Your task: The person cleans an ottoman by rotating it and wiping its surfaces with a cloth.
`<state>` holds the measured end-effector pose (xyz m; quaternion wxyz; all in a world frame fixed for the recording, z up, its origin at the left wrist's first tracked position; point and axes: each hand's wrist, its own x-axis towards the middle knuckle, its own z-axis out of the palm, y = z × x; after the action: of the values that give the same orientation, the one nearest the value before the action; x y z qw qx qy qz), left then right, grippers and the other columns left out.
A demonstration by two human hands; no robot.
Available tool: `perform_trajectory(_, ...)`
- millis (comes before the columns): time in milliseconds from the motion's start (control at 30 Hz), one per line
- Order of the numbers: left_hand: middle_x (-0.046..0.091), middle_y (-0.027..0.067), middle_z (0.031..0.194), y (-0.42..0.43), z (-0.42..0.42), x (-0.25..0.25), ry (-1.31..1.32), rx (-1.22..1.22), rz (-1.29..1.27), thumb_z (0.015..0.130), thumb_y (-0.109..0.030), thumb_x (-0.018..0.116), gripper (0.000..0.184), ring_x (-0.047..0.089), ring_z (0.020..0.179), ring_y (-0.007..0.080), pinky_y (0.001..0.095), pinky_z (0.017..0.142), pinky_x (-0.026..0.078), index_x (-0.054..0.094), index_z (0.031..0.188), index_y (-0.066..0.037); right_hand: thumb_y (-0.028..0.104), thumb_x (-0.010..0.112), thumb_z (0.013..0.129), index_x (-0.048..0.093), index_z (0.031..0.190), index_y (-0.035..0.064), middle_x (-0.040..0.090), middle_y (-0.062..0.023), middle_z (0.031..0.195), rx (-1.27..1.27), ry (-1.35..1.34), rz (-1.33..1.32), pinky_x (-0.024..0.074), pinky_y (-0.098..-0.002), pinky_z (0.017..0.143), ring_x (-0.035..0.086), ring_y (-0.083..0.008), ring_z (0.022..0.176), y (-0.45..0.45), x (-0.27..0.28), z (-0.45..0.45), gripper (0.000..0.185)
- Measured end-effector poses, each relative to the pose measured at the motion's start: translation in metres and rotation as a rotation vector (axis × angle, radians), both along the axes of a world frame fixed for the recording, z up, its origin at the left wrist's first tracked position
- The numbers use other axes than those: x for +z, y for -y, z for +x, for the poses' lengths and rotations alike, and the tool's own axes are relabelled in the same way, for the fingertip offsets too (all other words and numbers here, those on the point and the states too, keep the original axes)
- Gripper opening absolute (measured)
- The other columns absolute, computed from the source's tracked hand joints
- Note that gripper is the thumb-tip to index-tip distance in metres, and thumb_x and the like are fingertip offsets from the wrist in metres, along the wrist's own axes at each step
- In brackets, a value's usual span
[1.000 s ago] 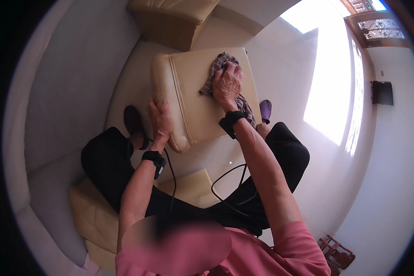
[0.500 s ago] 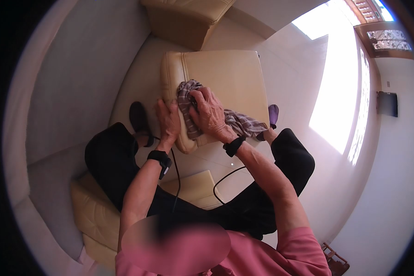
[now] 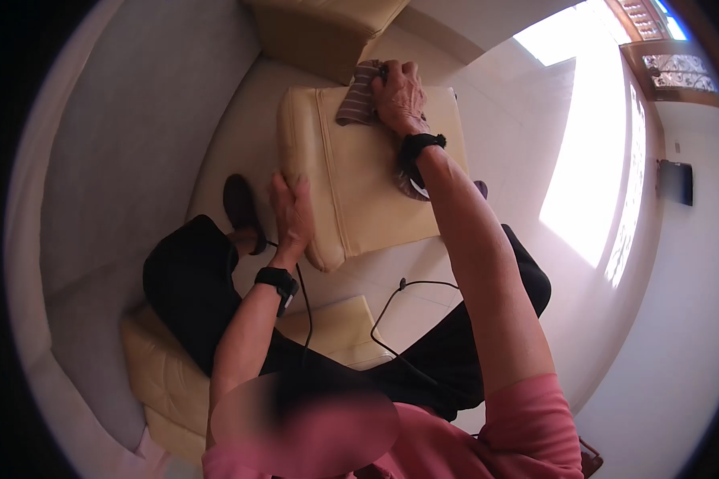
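A cream leather footstool (image 3: 367, 180) with a stitched seam stands between my legs. At its far edge my right hand (image 3: 403, 97) presses a brown striped cloth (image 3: 358, 97), fingers bent over it. Part of the cloth also shows beneath my right wrist and forearm. My left hand (image 3: 293, 211) rests against the stool's left side, fingers extended; its palm side is hidden. Black bands circle both wrists.
A cream leather seat (image 3: 323, 36) stands beyond the stool. Grey upholstery (image 3: 148, 136) rises on the left. A black cable (image 3: 387, 307) loops near my lap. Bright sunlight falls on the floor at right.
My right hand has slid away from me and slightly right, taking the cloth from the stool's near left to its far edge. The left hand stays nearly in place.
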<state>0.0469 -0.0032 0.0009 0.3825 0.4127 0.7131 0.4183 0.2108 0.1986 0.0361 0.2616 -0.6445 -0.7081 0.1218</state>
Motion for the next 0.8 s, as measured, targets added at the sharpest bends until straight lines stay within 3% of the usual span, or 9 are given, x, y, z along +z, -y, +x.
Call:
perform_trajectory(167, 0.04, 0.0287, 0.114, 0.008, -0.01, -0.004, 0.013, 0.019, 0.038, 0.091, -0.043, 0.043, 0.059, 0.041, 0.107, 0.0395, 0.0458, 0.095, 0.032, 0.036, 0.12, 0.008, 0.023, 0.059, 0.079, 0.054, 0.114, 0.0135, 0.051, -0.014, 0.109, -0.259, 0.103, -0.055, 0.0447, -0.0462, 0.084, 0.053, -0.0341, 0.102, 0.033, -0.004, 0.081, 0.036)
perform_trajectory(300, 0.04, 0.0294, 0.115, 0.023, -0.007, -0.005, -0.044, 0.025, 0.028, 0.091, -0.045, 0.045, 0.062, 0.042, 0.107, 0.0411, 0.0465, 0.094, 0.033, 0.035, 0.122, 0.008, 0.022, 0.058, 0.08, 0.05, 0.118, 0.0137, 0.049, -0.0154, 0.112, -0.41, 0.076, -0.135, 0.0446, -0.0465, 0.085, 0.053, -0.0349, 0.103, 0.075, 0.003, 0.082, 0.039)
perform_trajectory(367, 0.04, 0.0299, 0.116, 0.029, 0.0, -0.007, -0.048, 0.017, 0.041, 0.091, -0.045, 0.045, 0.063, 0.042, 0.107, 0.0418, 0.0468, 0.094, 0.033, 0.034, 0.122, 0.008, 0.024, 0.058, 0.082, 0.05, 0.117, 0.0093, 0.049, -0.0178, 0.112, -0.357, 0.032, -0.115, 0.0454, -0.0466, 0.085, 0.054, -0.0371, 0.102, 0.09, 0.007, 0.065, 0.039)
perform_trajectory(600, 0.043, 0.0312, 0.113, 0.036, 0.035, 0.015, -0.063, 0.062, 0.041, 0.091, -0.044, 0.044, 0.061, 0.043, 0.107, 0.0442, 0.0476, 0.093, 0.033, 0.038, 0.121, 0.008, 0.014, 0.064, 0.074, 0.05, 0.109, 0.0087, 0.048, -0.0154, 0.101, 0.061, -0.116, -0.027, 0.045, -0.0444, 0.078, 0.052, -0.0343, 0.094, 0.189, 0.049, 0.001, 0.038)
perform_trajectory(800, 0.043, 0.0312, 0.114, 0.019, 0.031, 0.009, -0.075, 0.038, 0.049, 0.09, -0.043, 0.045, 0.058, 0.042, 0.108, 0.0438, 0.0465, 0.093, 0.033, 0.039, 0.118, 0.008, 0.012, 0.066, 0.072, 0.052, 0.11, 0.0104, 0.05, -0.0125, 0.101, 0.343, -0.161, -0.066, 0.0469, -0.0416, 0.078, 0.054, -0.0316, 0.094, 0.227, 0.056, 0.046, 0.041)
